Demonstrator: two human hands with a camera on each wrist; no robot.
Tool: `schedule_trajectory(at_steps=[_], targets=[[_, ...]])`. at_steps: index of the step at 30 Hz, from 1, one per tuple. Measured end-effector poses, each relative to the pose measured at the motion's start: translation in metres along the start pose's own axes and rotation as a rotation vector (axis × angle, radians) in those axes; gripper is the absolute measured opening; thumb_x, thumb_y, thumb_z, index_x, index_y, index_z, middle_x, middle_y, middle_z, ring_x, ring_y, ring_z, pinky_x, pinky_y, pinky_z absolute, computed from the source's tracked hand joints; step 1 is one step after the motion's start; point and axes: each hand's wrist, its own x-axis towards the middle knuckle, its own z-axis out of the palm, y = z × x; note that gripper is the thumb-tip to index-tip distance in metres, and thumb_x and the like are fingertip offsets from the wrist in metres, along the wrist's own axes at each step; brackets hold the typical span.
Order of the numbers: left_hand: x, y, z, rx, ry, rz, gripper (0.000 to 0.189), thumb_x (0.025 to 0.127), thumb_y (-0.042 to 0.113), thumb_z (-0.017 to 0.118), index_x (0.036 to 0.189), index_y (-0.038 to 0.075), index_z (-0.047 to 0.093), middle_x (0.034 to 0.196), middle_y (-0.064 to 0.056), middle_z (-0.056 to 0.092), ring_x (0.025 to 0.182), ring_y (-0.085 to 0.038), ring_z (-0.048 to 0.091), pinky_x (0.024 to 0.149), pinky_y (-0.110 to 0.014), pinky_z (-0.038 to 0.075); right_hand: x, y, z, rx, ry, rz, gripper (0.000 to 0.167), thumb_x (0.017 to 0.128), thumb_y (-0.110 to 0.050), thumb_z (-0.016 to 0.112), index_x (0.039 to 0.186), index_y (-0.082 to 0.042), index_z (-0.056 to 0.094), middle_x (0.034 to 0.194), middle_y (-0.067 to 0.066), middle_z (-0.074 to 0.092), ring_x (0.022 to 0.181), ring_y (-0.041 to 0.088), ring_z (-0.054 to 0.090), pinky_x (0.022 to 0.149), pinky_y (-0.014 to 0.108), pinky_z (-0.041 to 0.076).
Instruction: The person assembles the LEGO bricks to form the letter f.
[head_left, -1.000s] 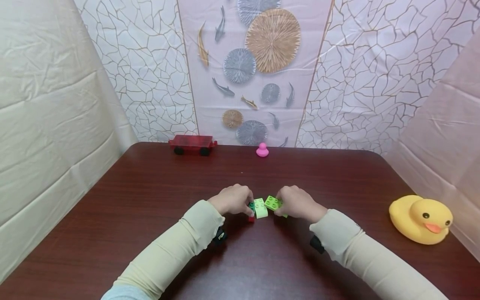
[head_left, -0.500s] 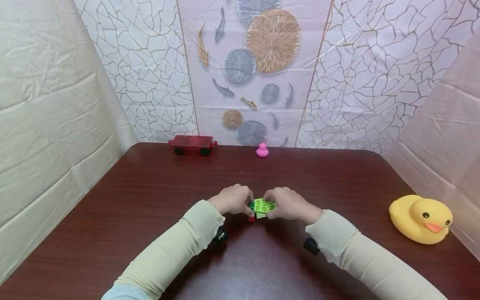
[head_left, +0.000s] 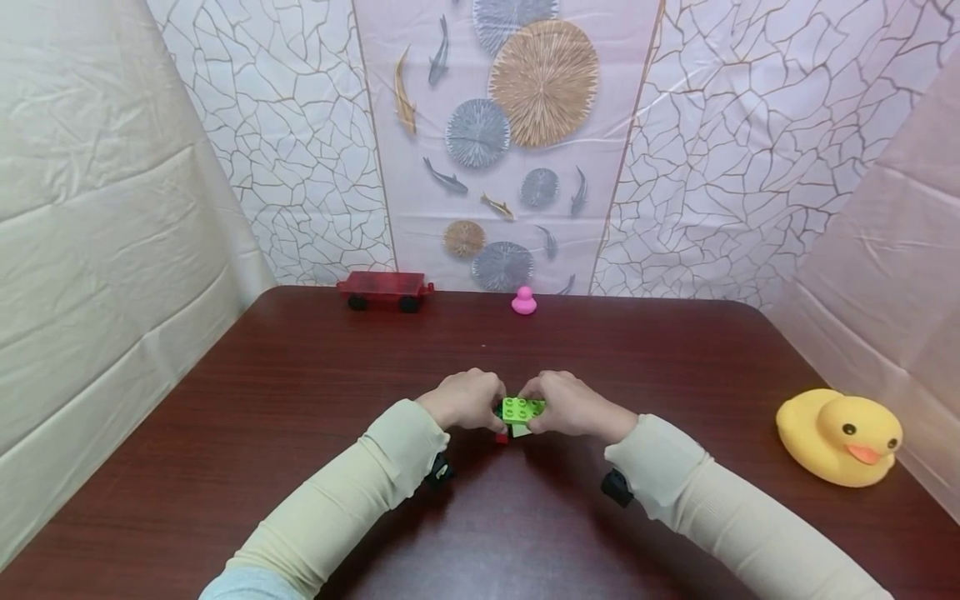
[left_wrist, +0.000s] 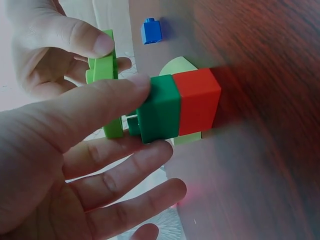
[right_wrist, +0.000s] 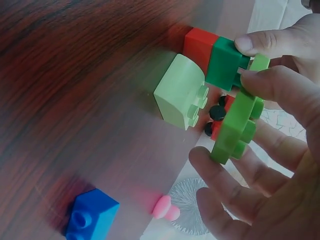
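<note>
My left hand (head_left: pixel 465 400) pinches a dark green toy brick (left_wrist: pixel 161 107) between thumb and fingers. That brick is stacked on a red brick (left_wrist: pixel 197 100), which stands on the table. Close above them, my right hand (head_left: pixel 576 407) pinches a flat lime-green brick (right_wrist: pixel 235 127) by its edges, its studs facing up. One end of the lime brick overlaps the dark green brick's studs in the head view. Beside the stack sits a pale green brick with a curved side (right_wrist: pixel 181 92), mostly covered by the lime brick in the head view.
A blue brick (right_wrist: pixel 94 214) lies on the table to the right of the stack, hidden in the head view. At the table's back edge are a red wheeled wagon (head_left: pixel 384 287) and a small pink duck (head_left: pixel 524 302). A large yellow duck (head_left: pixel 840 437) sits at right.
My right hand has moved left with the lime-green brick, from beside the pale green brick to over it and the dark green one. The left hand has stayed put.
</note>
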Motion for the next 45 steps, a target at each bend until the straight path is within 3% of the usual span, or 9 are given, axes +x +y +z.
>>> schedule_trajectory(at_steps=[17,25,45], targets=[[0.002,0.002,0.004,0.030,0.008,-0.003,0.025,0.067,0.034,0.073,0.081,0.016,0.061,0.064,0.008,0.053,0.057,-0.010,0.048,0.052,-0.028,0.038,0.004,-0.007,0.006,0.083,0.015,-0.001,0.023,0.067,-0.012,0.072,0.089,-0.004,0.066,0.072,-0.004,0.059,0.065,0.011,0.048,0.057,0.024,0.041],[0.001,0.002,0.004,0.028,0.005,-0.008,0.031,0.068,0.034,0.072,0.090,0.015,0.063,0.068,0.009,0.052,0.061,-0.009,0.049,0.053,-0.028,0.039,0.006,-0.009,0.008,0.066,0.003,0.007,0.023,0.068,-0.012,0.073,0.089,-0.005,0.067,0.075,-0.004,0.059,0.068,0.012,0.047,0.059,0.024,0.040],[0.004,0.002,0.004,0.002,0.002,-0.023,0.033,0.066,0.035,0.074,0.091,0.016,0.064,0.069,0.009,0.052,0.062,-0.010,0.048,0.054,-0.028,0.039,0.012,-0.010,0.003,0.001,-0.037,-0.050,0.019,0.067,-0.012,0.075,0.083,-0.008,0.068,0.075,-0.005,0.059,0.064,0.011,0.046,0.055,0.024,0.039]])
